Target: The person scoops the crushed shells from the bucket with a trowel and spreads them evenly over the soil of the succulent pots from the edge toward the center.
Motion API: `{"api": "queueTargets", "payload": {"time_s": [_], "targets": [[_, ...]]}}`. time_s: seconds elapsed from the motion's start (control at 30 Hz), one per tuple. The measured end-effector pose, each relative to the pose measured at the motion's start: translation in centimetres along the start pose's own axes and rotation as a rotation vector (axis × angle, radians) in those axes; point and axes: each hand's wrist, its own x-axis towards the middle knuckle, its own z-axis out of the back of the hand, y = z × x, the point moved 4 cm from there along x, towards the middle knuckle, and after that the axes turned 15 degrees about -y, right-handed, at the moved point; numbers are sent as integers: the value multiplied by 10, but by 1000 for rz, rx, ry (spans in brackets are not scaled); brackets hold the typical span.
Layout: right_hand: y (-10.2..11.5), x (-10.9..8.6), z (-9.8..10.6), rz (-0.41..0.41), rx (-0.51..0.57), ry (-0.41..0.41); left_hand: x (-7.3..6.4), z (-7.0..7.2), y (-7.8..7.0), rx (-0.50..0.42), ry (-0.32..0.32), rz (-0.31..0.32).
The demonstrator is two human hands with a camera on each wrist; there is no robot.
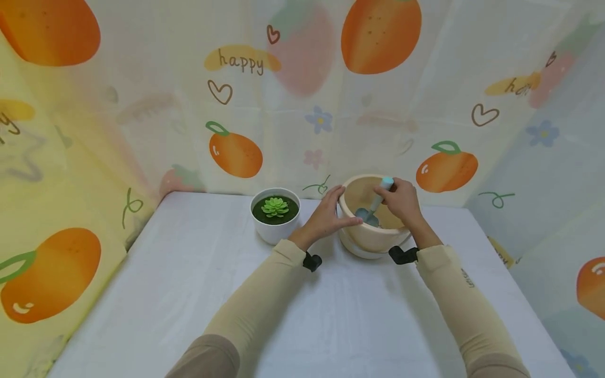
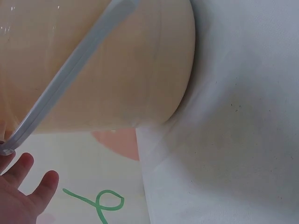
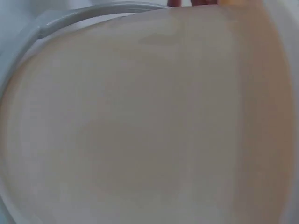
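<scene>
A cream bucket stands at the back right of the table. My left hand rests at its left rim, thumb along the front edge, fingers spread straight beside the wall. In the left wrist view, a fingertip is right at the bucket's pale bail handle. My right hand grips the handle of a small trowel with a light blue end. The trowel tilts down into the bucket, its grey-blue blade inside near the front rim. The right wrist view is filled by the bucket's wall; the trowel is hidden there.
A white pot with a green succulent stands left of the bucket, near my left wrist. A white cloth covers the table. Fruit-printed curtains hang close behind the table and along both sides.
</scene>
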Motion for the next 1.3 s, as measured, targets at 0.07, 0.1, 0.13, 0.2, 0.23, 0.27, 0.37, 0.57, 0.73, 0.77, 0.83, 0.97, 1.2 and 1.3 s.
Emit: {"api": "queueTargets", "payload": {"time_s": [0.07,0.1,0.13,0.2,0.23,0.27,0.37,0.57,0.73,0.77,0.83,0.97,1.2,1.3], "targets": [[5,1,4,77,-24,-23,1,0,0,6,0,-7],[7,1,5,121,-37,-35,1,0,0,9,2,-7],[9,1,6,161,-43,-41,2,0,0,12,4,-7],[12,1,6,230,-62,-30,2,1,0,12,9,-2],[12,2,5,258,-72,-19,2,1,-1,12,12,1],[12,2,4,279,-80,-4,2,1,-1,10,14,4],[8,2,1,318,-98,45,1,1,-1,1,16,4],[-3,4,-8,384,-172,85,1,-1,0,-5,9,-13],[-4,4,-12,406,-284,94,-1,-1,1,-2,14,-2],[-3,4,-13,406,-304,96,-1,0,1,-2,15,1],[-2,5,-14,401,-332,108,-2,0,1,0,14,6],[0,8,-18,371,-368,120,-2,1,0,-2,15,11],[0,14,-25,297,-268,142,-2,1,-1,-1,34,22],[-1,15,-22,253,-181,125,-2,1,-1,-10,26,16]]}}
